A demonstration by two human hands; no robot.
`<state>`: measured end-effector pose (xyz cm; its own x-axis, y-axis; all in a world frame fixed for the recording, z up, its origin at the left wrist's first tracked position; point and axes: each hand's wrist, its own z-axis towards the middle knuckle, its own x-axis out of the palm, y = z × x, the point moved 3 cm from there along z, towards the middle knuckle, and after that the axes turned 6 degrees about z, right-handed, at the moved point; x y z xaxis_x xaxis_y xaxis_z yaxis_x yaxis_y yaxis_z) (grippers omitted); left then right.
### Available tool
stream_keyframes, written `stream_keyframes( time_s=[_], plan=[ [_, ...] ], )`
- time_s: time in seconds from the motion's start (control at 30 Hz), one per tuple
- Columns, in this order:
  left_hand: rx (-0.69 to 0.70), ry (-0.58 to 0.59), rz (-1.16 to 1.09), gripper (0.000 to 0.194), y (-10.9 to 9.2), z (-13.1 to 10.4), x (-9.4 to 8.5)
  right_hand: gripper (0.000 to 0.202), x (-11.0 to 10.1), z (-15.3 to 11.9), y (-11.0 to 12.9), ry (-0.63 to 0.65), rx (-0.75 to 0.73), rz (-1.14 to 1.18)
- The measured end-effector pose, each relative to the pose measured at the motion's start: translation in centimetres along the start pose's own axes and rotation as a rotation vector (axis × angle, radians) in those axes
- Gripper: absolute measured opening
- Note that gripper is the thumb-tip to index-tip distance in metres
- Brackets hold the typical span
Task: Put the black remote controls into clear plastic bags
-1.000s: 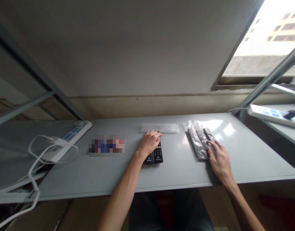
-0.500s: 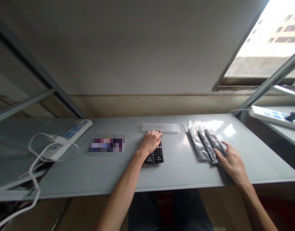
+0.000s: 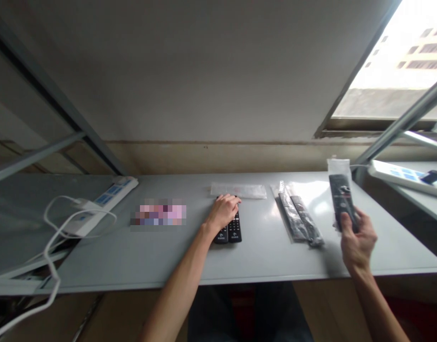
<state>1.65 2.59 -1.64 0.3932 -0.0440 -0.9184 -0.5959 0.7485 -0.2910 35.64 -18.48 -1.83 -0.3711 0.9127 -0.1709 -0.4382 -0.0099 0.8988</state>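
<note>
Two black remote controls (image 3: 235, 231) lie side by side on the grey table. My left hand (image 3: 223, 210) is laid across their far half with its fingers curled over them, so their upper buttons are hidden. On the right, my right hand (image 3: 358, 237) holds up a bagged remote control (image 3: 341, 194), thumb on its front and fingers behind. The clear bag sticks out past the remote's top end. Between my hands, two more black remotes in clear plastic bags (image 3: 298, 218) lie slanted next to each other on the table.
A flat clear plastic wrapper (image 3: 239, 190) lies behind my left hand. To the left are a blurred-out patch (image 3: 159, 215) and a white power strip (image 3: 111, 194) with a white cable. Another power strip (image 3: 406, 178) stands at the right behind a metal frame bar.
My right hand has closed on the rightmost bagged remote and lifted it off the table, up and to the right. My left hand has stayed on the two remotes.
</note>
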Motion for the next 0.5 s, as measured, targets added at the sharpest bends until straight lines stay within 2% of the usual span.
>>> stream_keyframes(
  time_s=[0.13, 0.2, 0.27, 0.37, 0.43, 0.5],
  plan=[
    [0.026, -0.041, -0.041, 0.029, 0.0, 0.1, 0.0, 0.061, 4.3, 0.1, 4.6, 0.124, 0.008, 0.406],
    [0.047, -0.128, -0.118, 0.031, -0.1, 0.1, -0.6, 0.053, 7.5, -0.3, 6.8, 0.231, 0.04, 0.624],
    [0.029, -0.267, -0.258, 0.033, 0.0, 0.1, -1.6, 0.052, 11.0, -1.2, 8.5, 0.356, 0.086, 0.775],
    [-0.076, -0.465, -0.576, 0.049, 0.8, -0.2, -3.0, 0.055, 16.2, -3.0, 10.0, 0.592, 0.181, 0.87],
    [-0.137, -0.531, -0.818, 0.066, 1.4, -0.3, -3.3, 0.056, 18.9, -4.3, 10.1, 0.746, 0.259, 0.847],
    [-0.213, -0.576, -1.032, 0.075, 2.0, -0.3, -3.1, 0.052, 20.6, -5.2, 9.5, 0.831, 0.31, 0.815]
  ],
)
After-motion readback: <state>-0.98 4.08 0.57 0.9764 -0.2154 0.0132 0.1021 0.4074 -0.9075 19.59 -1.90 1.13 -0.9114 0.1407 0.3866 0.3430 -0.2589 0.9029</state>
